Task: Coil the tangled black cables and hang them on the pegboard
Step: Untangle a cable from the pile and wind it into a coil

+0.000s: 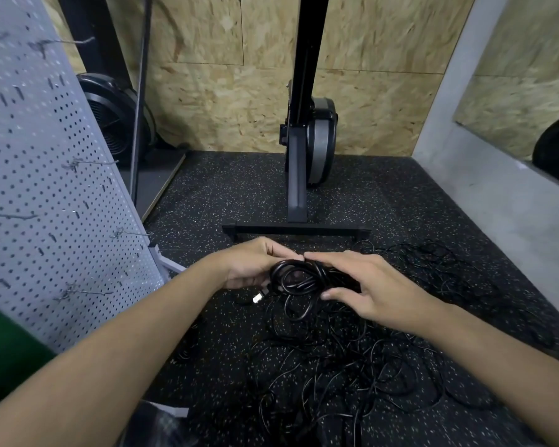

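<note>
Head view:
Left hand [255, 264]: gripping coiled black cable [299, 279] from the left, fingers curling round it.
Right hand [365, 285]: pinching the coil's right side.
Plug [259, 296]: dangling below.
Tangled cables [352, 366]: lying on speckled floor [239, 188].
Pegboard [46, 188]: standing left, hooks [88, 162] sticking out.

Two bare forearms, no rings or watch — green sleeve [10, 353], left edge

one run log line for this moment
step: coiling | left hand + right hand: gripping thick black cable coil | loose black cable tangle: on floor | white perforated pegboard: no cables hung
</note>
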`<state>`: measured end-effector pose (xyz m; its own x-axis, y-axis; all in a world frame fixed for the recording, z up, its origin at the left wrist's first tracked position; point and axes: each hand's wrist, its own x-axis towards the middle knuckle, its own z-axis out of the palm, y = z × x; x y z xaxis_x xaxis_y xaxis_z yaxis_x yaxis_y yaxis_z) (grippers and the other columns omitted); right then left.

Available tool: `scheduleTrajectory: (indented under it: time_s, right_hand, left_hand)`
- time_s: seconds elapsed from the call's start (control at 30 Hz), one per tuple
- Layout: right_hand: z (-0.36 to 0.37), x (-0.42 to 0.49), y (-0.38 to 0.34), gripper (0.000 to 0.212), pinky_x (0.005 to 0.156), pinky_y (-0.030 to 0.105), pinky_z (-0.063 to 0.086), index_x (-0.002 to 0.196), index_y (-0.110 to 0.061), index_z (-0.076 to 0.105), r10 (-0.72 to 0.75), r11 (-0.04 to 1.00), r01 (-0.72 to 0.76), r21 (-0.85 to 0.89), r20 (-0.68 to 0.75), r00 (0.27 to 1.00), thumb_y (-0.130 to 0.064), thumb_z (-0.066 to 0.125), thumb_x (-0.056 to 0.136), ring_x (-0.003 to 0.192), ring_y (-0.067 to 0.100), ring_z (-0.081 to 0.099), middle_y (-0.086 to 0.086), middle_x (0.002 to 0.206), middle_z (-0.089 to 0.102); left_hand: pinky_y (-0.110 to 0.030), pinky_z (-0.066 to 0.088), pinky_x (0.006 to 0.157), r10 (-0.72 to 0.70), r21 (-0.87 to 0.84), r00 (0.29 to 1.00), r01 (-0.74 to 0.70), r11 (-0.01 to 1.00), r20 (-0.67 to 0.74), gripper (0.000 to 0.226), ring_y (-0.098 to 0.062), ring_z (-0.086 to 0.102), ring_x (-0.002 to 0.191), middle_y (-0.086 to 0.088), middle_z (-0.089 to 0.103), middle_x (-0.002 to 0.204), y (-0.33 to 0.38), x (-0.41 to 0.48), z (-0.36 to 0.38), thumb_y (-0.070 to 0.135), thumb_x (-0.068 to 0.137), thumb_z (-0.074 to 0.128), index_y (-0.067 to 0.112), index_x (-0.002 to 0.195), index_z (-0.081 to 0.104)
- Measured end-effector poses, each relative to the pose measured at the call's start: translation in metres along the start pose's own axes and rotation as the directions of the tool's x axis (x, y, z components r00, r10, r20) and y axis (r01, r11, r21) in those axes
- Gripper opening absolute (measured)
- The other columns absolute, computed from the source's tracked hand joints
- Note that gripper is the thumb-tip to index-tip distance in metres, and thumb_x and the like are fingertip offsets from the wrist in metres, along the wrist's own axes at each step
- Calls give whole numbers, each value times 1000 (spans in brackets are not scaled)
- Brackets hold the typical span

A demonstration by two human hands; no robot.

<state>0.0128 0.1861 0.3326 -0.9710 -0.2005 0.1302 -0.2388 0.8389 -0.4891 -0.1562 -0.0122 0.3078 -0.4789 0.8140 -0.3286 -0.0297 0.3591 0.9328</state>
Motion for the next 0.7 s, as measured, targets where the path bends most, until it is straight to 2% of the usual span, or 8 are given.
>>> scheduleTrajectory:
  time_s: [0.1,0.17,0.27,0.33,0.43,0.5,0.57,0.7]
  right_hand:
    - [1,0,-1,55,70,-1,40,148,-23,56,19,992,-8,128,-87,996,-19,73,96,89,-22,57,-14,135,64]
    - [2,3,3,48,77,5,42,141,-30,60,73,977,-37,210,-166,983,-20,73,96,94,-21,61,-20,130,67]
    - [5,7,13,44,82,24,52,136,-44,56,238,953,-175,246,-257,937,-39,71,96,101,12,73,-11,133,67]
    - [11,8,22,48,89,24,50,140,-40,55,320,936,-255,243,-283,904,-43,71,95,114,30,68,-2,132,68]
    - [11,8,31,48,82,7,43,140,-29,55,383,917,-315,247,-317,868,-39,71,96,116,23,67,5,115,73]
    - [8,7,33,48,89,18,44,140,-24,54,391,915,-325,239,-335,857,-35,71,97,127,21,62,4,109,73]
    - [6,6,33,47,97,31,46,140,-22,53,381,922,-324,211,-347,857,-34,70,98,130,21,59,4,117,72]
    - [7,8,32,47,95,45,53,140,-28,49,379,925,-362,115,-366,850,-39,68,98,111,26,67,3,112,72]
  left_hand:
    - [-24,49,55,-27,-112,1000,27,993,-5,17,-17,64,70,-9,75,86,-7,0,2,11,96,67,12,106,80]
    - [-29,48,58,10,-198,998,-21,980,-61,16,-18,66,71,-8,75,84,-10,3,11,15,96,68,8,109,76]
    - [-26,56,63,84,-384,987,-132,914,-139,13,-17,68,72,-8,72,85,-9,8,36,1,98,64,3,111,69]
    - [-24,57,64,110,-371,971,-185,910,-214,14,-17,69,73,-13,70,87,-8,11,51,-1,99,64,-2,112,68]
    - [-30,62,80,175,-236,935,-254,938,-308,15,-20,74,87,-17,77,99,-5,11,59,3,97,70,-1,110,74]
    - [-36,61,94,216,-185,918,-288,939,-333,14,-25,75,100,-17,78,107,-1,8,59,6,98,69,1,109,77]
    - [-37,60,97,238,-205,909,-320,925,-343,16,-29,74,107,-18,78,109,4,4,60,7,100,66,-2,109,76]
    - [-30,61,92,267,-225,900,-356,907,-345,23,-28,76,105,-12,78,112,9,-2,66,9,105,58,-3,116,75]
